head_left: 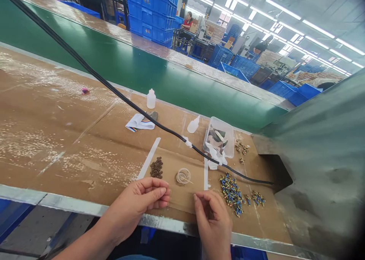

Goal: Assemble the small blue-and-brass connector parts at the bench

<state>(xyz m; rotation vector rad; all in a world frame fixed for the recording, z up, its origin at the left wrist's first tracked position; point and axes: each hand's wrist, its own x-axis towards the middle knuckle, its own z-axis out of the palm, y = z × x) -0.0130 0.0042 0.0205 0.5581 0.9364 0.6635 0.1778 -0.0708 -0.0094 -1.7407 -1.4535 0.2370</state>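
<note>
My left hand rests at the near edge of the brown cardboard-covered bench, fingers curled and pinched together; what they hold is too small to make out. My right hand is beside it, fingers also curled in a pinch, contents hidden. Between and just beyond the hands lies a small clear round cap. A pile of small brown parts sits left of the cap. A heap of small blue and yellow parts lies right of my right hand.
A black cable crosses the bench diagonally. Two white squeeze bottles, a clear plastic box and a folded cloth lie further back. A green conveyor belt runs behind. Blue crates and a seated person are far off.
</note>
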